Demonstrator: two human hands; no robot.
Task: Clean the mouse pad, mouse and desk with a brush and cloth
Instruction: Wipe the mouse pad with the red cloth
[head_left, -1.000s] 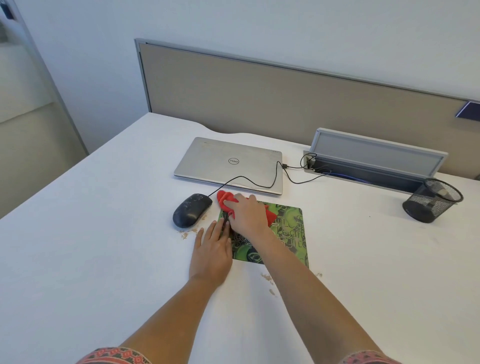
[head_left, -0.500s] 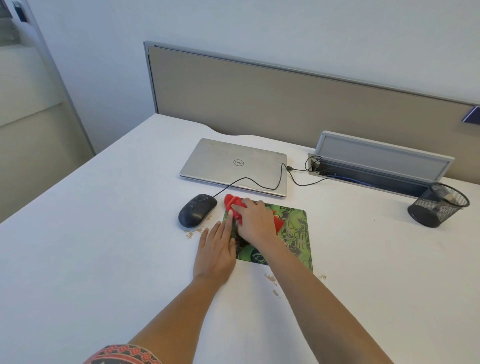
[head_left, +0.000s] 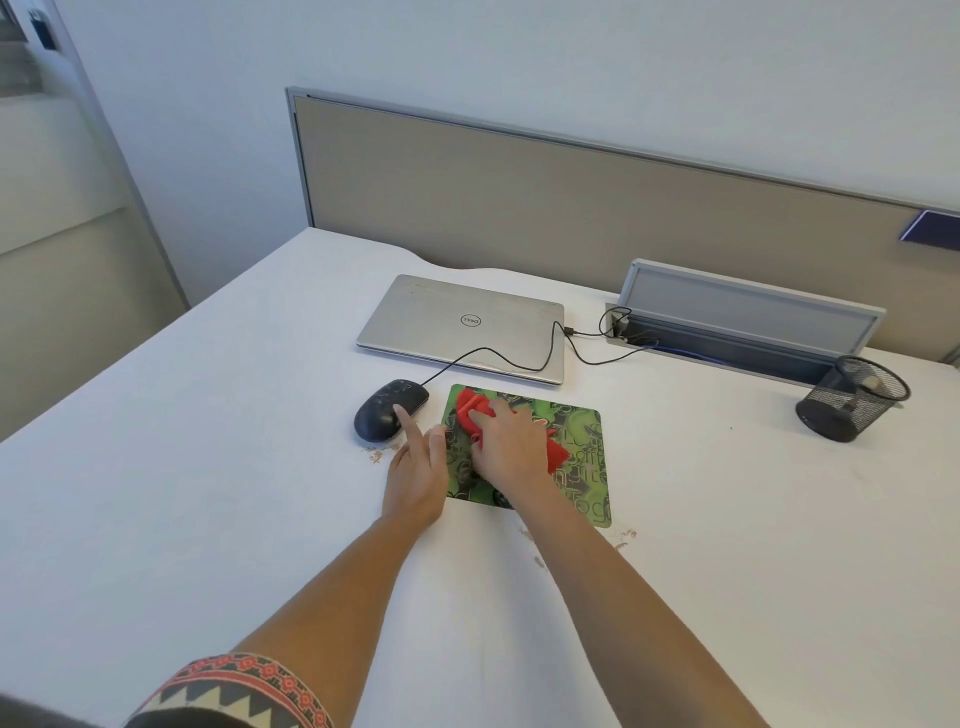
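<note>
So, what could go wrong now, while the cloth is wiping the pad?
1. The cloth under the right hand may push dirt off the pad; crumbs already lie on the desk by its near edge.
2. The left hand has a finger at the mouse; a push could drag its cable across the laptop.
</note>
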